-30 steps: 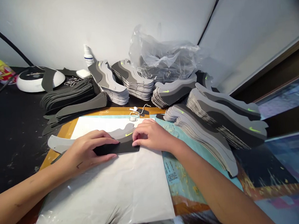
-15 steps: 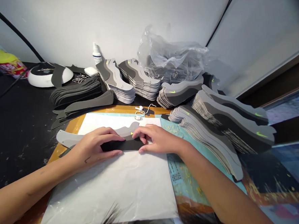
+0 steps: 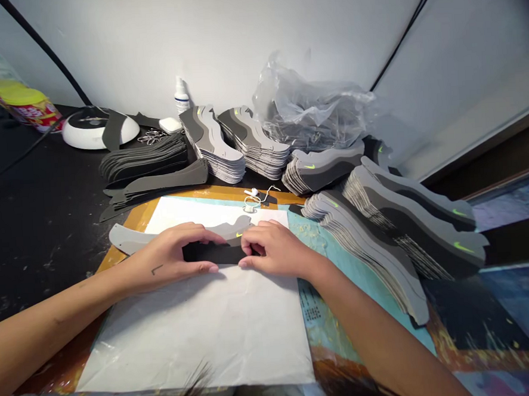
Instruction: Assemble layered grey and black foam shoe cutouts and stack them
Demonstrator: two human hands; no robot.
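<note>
A curved shoe upper panel [image 3: 212,253] lies on the white paper, light grey along its far side and black along its near side, with a small yellow-green logo. My left hand [image 3: 178,254] lies across its middle, fingers on the panel and thumb at the near edge. At the right end, my right hand [image 3: 272,248] pinches the black part between curled fingers and thumb. My fingers partly hide the panel; its grey tip sticks out left of my left hand.
Stacks of similar panels [image 3: 366,245] stand to the right, and more panels [image 3: 214,144] at the back. Dark grey strips [image 3: 156,183] lie at the left. Behind are a plastic bag [image 3: 313,111], a spray bottle [image 3: 181,97] and a white round device [image 3: 85,132]. An earbud [image 3: 251,193] lies beyond the paper [image 3: 201,339].
My right hand has slid a little left along the near edge of the panel, its fingers curled in more. My left hand keeps its place on the panel. The whole view has shifted slightly.
</note>
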